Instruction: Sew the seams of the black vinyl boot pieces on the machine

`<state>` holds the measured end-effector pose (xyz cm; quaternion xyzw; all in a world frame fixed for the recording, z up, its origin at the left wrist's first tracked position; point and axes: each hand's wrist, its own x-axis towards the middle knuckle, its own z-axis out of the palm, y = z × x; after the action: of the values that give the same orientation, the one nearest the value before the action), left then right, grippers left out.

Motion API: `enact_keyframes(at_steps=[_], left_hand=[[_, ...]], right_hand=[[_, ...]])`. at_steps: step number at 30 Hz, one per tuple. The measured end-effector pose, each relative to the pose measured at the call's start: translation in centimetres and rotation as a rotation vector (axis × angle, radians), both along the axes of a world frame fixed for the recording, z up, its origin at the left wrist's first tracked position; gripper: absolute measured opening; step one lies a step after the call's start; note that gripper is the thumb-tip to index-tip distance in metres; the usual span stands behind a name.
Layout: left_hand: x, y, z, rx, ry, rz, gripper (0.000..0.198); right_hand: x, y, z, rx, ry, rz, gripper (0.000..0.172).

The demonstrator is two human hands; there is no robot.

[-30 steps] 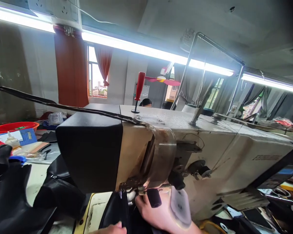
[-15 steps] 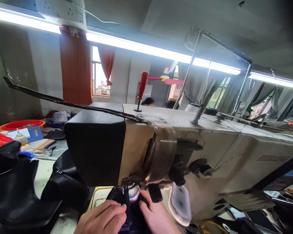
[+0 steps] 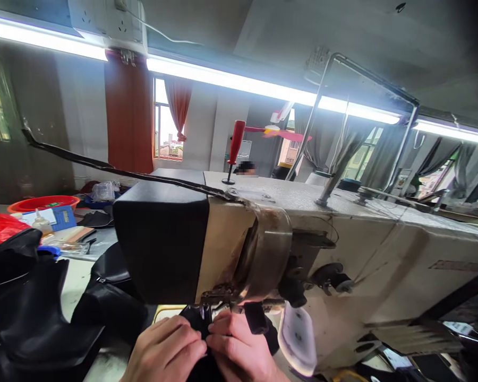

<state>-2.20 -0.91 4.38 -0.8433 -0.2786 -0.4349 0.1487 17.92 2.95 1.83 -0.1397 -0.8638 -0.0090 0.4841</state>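
Below the needle end of a large sewing machine (image 3: 362, 249), both of my hands press on a piece of black material (image 3: 207, 366). My left hand (image 3: 167, 347) has its fingers curled together on the left part of the piece. Close beside it, my right hand (image 3: 241, 342) pinches the material, its fingertips almost meeting the left ones. The presser foot (image 3: 205, 312) stands just beyond my fingertips, partly hidden by the machine head and the material. What lies under my palms cannot be seen.
Black leather-like pieces (image 3: 35, 323) lie on the table at left. Behind them are an orange basin (image 3: 43, 202), a small bottle (image 3: 43, 225) and a blue box (image 3: 65, 216). A red-handled screwdriver (image 3: 236, 143) stands upright on the machine. A person's head (image 3: 246, 168) shows beyond.
My right hand has moved left and closer to my left hand, with its fingers now curled over the material. The view has shifted slightly.
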Motion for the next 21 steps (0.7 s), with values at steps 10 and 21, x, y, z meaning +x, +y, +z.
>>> enact_keyframes(at_steps=[10,21], left_hand=[[0.1,2.0,-1.1,0.07,-0.077,0.008,0.026],[-0.5,2.3,-0.7,0.006,-0.078,-0.018,0.024]], right_hand=[[0.6,-0.6,2.1,-0.221,-0.082,-0.004,0.032],[0.3,0.5,-0.7,-0.428,0.043,-0.072,0.03]])
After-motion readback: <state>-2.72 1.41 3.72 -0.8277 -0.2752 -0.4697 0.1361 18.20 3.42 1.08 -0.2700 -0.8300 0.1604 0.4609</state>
